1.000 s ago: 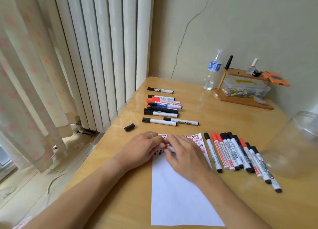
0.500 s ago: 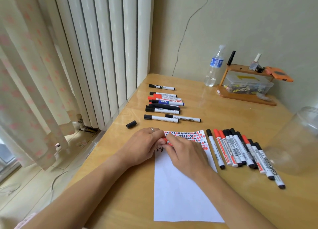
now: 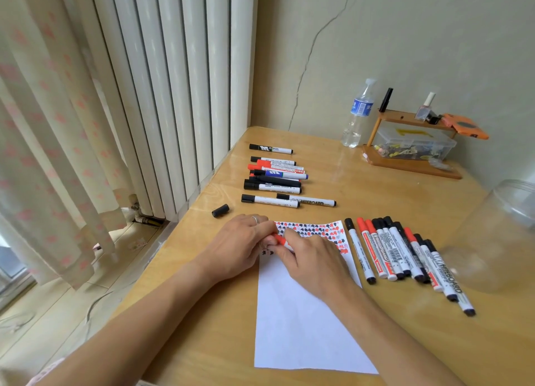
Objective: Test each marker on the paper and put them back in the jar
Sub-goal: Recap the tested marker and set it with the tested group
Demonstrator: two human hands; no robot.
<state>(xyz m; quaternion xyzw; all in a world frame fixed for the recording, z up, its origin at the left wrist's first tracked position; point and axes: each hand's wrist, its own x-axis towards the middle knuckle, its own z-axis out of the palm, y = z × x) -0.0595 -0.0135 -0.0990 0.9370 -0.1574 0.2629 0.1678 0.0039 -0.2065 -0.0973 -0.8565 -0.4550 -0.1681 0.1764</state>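
Note:
A white sheet of paper [image 3: 301, 327] lies on the wooden table, its top strip filled with red and black test marks. Over its upper left corner my left hand [image 3: 240, 246] and my right hand [image 3: 314, 262] meet around a red marker [image 3: 280, 240]. The left fingers pinch its red cap end; the right hand grips the barrel, which is mostly hidden. Several capped markers [image 3: 402, 258] lie in a row right of the paper. Another group of markers [image 3: 275, 177] lies farther back. The clear jar [image 3: 503, 235] lies at the right edge.
A loose black cap [image 3: 220, 211] lies left of the paper near the table edge. A water bottle [image 3: 358, 116] and a wooden rack [image 3: 411, 159] with a clear box stand at the back by the wall. A radiator and curtain flank the left.
The hands stay together on the red marker over the paper's top left corner; more of the red end shows between the fingers now. The camera view has shifted slightly.

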